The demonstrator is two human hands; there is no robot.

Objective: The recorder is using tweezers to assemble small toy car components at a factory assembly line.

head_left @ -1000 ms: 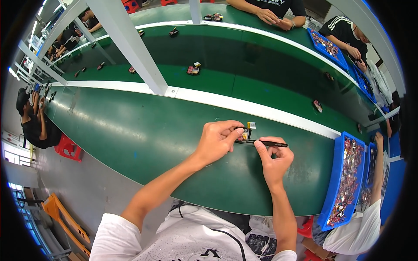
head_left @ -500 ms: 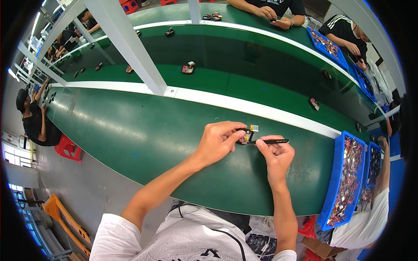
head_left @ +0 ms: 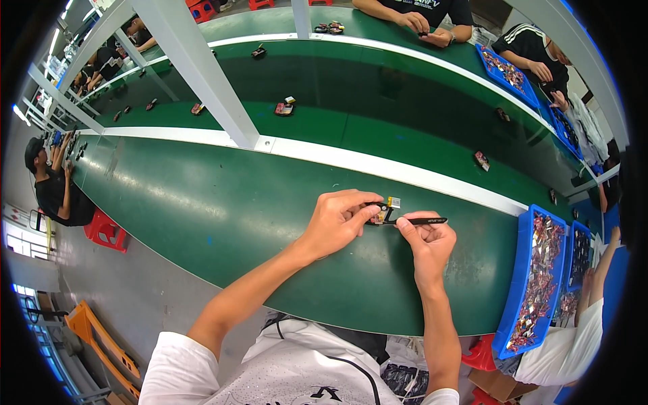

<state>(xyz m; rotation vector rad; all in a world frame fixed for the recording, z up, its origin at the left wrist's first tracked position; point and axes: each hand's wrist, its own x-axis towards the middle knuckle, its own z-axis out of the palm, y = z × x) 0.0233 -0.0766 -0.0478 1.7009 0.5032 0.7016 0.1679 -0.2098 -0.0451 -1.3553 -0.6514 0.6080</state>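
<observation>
Between the thumb and fingers of my left hand [head_left: 337,221] is a small black plastic casing [head_left: 389,211], its open inside partly covered by my fingers. A small silver and yellow battery cell [head_left: 394,202] sticks out at the casing's far right side. My right hand [head_left: 430,246] pinches a pair of black tweezers [head_left: 429,221], which lie almost level and point left. The tweezers' tips reach the casing; whether they grip a part there is too small to tell. Both hands are a little above the green tabletop [head_left: 270,202].
A blue bin [head_left: 506,331] of small silver and red parts stands at the tabletop's right end. Beyond a white rail [head_left: 351,158], a green conveyor belt [head_left: 398,138] carries several small assemblies. A white post [head_left: 196,74] rises at the rail. Co-workers sit across, at left and at right.
The assemblies on the belt have shifted slightly left. My hands, the casing and the tweezers stay nearly in place. At the right, a co-worker's arm has moved lower.
</observation>
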